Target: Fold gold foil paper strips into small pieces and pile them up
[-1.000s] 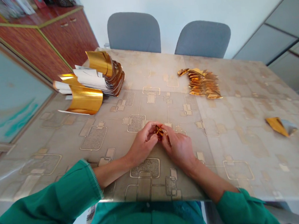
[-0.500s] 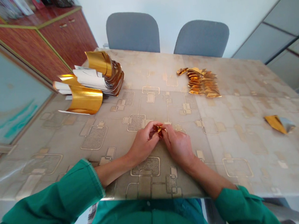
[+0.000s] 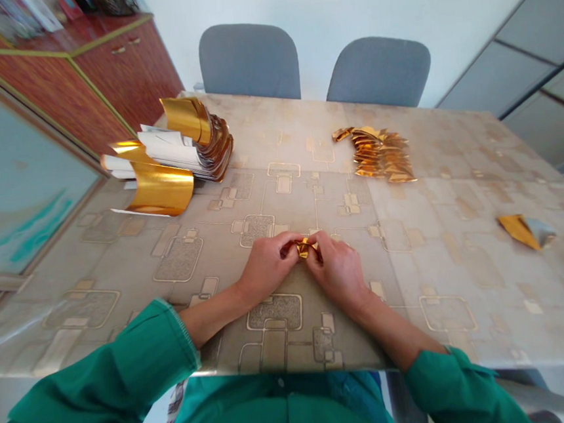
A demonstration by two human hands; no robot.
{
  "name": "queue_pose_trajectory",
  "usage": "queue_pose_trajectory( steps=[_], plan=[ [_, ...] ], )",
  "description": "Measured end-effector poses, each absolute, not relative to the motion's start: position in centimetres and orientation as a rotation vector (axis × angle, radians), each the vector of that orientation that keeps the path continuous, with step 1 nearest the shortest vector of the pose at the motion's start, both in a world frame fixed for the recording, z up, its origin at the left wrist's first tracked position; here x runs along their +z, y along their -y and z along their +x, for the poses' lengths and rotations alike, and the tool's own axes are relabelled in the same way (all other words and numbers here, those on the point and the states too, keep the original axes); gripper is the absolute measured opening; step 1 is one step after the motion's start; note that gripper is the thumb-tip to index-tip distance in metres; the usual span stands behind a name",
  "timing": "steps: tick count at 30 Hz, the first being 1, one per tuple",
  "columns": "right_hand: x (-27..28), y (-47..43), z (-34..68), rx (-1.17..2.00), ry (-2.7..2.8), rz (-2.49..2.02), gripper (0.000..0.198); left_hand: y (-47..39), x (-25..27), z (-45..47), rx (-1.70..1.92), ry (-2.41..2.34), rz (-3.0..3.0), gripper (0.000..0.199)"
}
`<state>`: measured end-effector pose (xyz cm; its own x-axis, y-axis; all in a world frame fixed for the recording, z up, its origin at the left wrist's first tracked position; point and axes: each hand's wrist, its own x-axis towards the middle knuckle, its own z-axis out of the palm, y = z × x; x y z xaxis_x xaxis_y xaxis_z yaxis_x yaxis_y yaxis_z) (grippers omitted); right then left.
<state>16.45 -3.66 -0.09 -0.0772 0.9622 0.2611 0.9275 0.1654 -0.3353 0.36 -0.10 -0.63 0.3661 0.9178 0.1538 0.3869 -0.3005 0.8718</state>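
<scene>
A small folded piece of gold foil paper [image 3: 304,248] is pinched between my two hands, just above the near middle of the table. My left hand [image 3: 270,265] grips its left end with thumb and fingertips. At the other end, my right hand [image 3: 339,269] pinches it, fingers curled. Both ends of the piece are covered by my fingers, so its full shape is hidden. Farther back to the right lies a stack of folded gold paper pieces [image 3: 380,155]. A pile of gold and white paper sheets [image 3: 172,148] rests at the back left, some sheets curling upward.
The table [image 3: 426,225] wears a patterned beige cover. One creased gold and silver sheet [image 3: 523,231] lies at the right. Two grey chairs [image 3: 249,59] stand behind the far edge. A reddish wooden cabinet [image 3: 122,80] is at the far left.
The gold paper piece has turned slightly between my fingers, and more of its bright face shows. My fingertips have shifted a little; both hands remain in nearly the same spot.
</scene>
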Motion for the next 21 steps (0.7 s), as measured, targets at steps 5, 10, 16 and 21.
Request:
queue_pose_trajectory(
  steps=[5,10,16,21],
  plan=[
    [0.0,3.3,16.9,0.16,1.996,-1.679,0.013,-0.6,-0.3,0.1,0.745,-1.001,1.567,0.022],
    [-0.1,3.2,16.9,0.243,2.0,-1.612,0.012,-0.9,0.3,0.1,0.587,-0.961,1.667,0.039],
    [-0.2,3.0,16.9,0.333,1.872,-1.7,0.012,-0.2,-0.1,0.5,0.635,-1.04,1.738,0.037],
    [-0.2,2.9,17.2,0.424,1.882,-1.716,0.017,0.0,-0.3,0.5,0.686,-1.099,1.727,0.033]
  ],
)
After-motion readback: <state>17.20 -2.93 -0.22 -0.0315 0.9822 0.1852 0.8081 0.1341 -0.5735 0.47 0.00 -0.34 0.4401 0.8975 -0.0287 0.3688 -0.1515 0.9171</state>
